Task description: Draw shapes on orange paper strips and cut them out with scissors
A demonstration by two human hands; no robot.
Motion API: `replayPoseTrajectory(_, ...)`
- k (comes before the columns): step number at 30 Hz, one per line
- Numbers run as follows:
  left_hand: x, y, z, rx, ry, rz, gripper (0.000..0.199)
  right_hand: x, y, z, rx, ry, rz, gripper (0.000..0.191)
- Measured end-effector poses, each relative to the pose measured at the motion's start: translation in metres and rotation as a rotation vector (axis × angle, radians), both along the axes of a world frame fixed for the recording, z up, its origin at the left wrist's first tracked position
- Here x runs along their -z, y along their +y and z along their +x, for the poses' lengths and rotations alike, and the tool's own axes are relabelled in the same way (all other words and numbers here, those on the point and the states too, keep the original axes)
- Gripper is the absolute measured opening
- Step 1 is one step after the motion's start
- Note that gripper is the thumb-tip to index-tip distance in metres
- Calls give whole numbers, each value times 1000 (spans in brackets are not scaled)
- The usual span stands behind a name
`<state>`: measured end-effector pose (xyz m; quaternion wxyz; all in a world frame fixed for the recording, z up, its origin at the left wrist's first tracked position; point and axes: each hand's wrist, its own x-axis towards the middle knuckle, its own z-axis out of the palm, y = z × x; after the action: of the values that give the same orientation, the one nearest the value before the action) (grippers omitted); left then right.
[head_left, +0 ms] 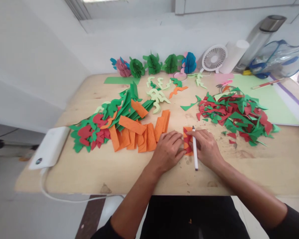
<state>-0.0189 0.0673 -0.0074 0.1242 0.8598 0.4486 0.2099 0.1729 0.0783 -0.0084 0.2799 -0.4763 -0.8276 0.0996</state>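
Note:
A folded orange paper piece lies on the table between my hands, with a red wavy paper cutout on top of it. My left hand rests at the paper's left edge, fingers bent and thumb tip against it. Held in my right hand is a white marker, slanting nearly upright across the paper's right side. The fingertips of that hand press on the red cutout, partly covering it. Just left of my left hand stand several folded orange papers with drawn wavy lines.
Green and red paper scraps are heaped at right. Red and green cutouts pile at left beside a white device with a cable. Pale green cutouts, paper honeycomb figures, a small fan and a bottle stand farther back.

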Motion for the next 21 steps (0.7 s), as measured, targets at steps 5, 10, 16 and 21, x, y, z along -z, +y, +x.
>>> replayPoseTrajectory(5, 1, 0, 0, 4, -6, 14, 22, 1, 0, 0, 10, 28, -8, 30)
replayPoseTrajectory(10, -1, 0, 0, 7, 4, -26, 22, 1, 1, 0, 9, 37, -23, 31)
replayPoseTrajectory(16, -2, 1, 0, 3, 16, -28, 22, 2, 2, -1, 13, 31, -37, 35)
replayPoseTrajectory(21, -2, 1, -1, 9, 6, -30, 21, 2, 2, -1, 18, 34, -34, 31)
